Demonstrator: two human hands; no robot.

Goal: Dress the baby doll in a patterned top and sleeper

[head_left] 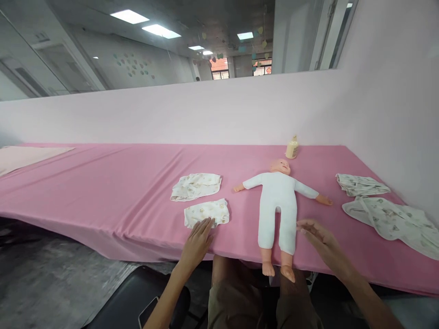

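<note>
My left hand (199, 238) lies with fingers stretched out at the front edge of a small folded white baby garment (207, 213) with a pale print. Behind that garment is a second folded printed baby garment (197, 186). A baby doll (278, 201) in a white body suit lies on its back, arms spread and bare feet reaching over the table's front edge. Beside the doll's leg, on the right, hovers my right hand (318, 236), fingers loosely extended and apart, with nothing visible in it. Whether its fingertips touch the leg is unclear.
A pink cloth covers the long table (103, 183). On the right lie a folded printed cloth (361, 184) and a spread printed baby garment (394, 219). A cream pump bottle (292, 148) stands behind the doll's head. A black chair (137, 297) holds a phone (148, 312).
</note>
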